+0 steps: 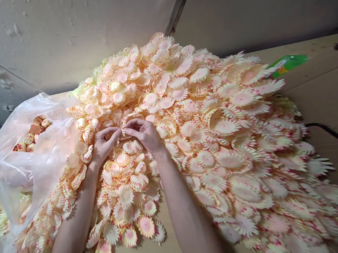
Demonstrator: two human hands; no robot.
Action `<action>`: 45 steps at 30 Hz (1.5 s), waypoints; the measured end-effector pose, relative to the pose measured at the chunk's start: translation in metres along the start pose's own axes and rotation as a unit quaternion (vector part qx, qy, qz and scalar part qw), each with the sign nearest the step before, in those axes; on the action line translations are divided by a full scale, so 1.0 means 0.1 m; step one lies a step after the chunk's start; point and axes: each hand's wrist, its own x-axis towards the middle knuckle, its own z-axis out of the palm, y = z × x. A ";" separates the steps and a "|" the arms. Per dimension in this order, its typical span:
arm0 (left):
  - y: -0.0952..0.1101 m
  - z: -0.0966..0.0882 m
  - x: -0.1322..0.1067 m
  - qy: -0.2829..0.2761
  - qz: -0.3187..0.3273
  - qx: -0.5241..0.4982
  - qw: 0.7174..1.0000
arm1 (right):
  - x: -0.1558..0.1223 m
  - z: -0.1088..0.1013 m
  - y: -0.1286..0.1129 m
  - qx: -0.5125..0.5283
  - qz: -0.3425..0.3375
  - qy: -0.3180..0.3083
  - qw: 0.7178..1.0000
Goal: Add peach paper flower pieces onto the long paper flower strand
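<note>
A big heap of cream and pink fabric flower petals [215, 118] covers most of the wooden table [328, 94]. My left hand [103, 145] and my right hand [145, 134] meet over the heap's left part. Both pinch the same small petal piece [125, 129] between fingertips. The fingers of each hand are closed on it. My forearms reach in from the bottom edge across loose petals.
A clear plastic bag [30, 152] holding more flower pieces lies at the left. A green packet [287, 64] pokes out behind the heap at the upper right. A grey wall stands behind the table. A dark cable [329, 130] runs at the right.
</note>
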 end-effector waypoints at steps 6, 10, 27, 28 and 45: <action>-0.02 -0.01 0.00 -0.001 0.003 0.003 1.000 | -0.01 0.01 -0.01 0.000 0.006 0.003 1.000; -0.02 -0.01 0.01 -0.003 -0.001 0.005 1.000 | -0.01 0.00 -0.01 -0.004 0.005 0.005 1.000; 0.00 0.00 0.00 0.001 0.000 0.001 1.000 | 0.00 0.00 0.02 -0.001 0.007 0.006 1.000; 0.00 0.00 0.00 0.000 0.000 0.001 1.000 | 0.00 0.00 0.02 0.000 0.007 0.006 1.000; -0.02 0.00 0.01 -0.002 0.000 0.001 1.000 | 0.00 0.00 0.01 0.001 0.004 0.004 1.000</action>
